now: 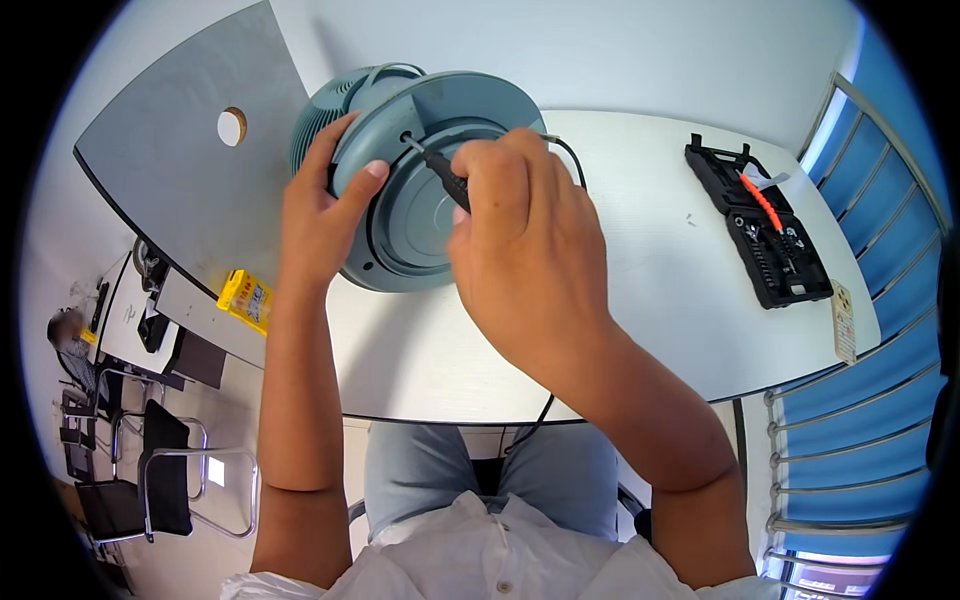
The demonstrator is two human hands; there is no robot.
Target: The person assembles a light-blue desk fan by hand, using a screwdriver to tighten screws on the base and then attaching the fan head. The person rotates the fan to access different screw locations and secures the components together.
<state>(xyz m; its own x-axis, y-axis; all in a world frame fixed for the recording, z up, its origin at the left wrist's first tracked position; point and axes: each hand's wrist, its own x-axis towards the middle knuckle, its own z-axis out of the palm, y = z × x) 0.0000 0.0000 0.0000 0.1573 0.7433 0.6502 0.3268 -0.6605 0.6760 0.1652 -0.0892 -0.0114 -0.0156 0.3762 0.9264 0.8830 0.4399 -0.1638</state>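
Teal fan [420,215] braced by the gripping left hand [318,215]; right hand [520,240], clenched on the screwdriver [440,172], works one base screw; unscrewing looks unfinished.

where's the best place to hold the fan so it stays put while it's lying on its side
Judging by its pose, take the fan by the rim of its round base, from the left, as the left hand does; the right hand and screwdriver occupy the right side.

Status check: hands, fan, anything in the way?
Left hand steadies fan. Right hand grips screwdriver, tip at base screw hole. Power cord behind; nothing blocking.
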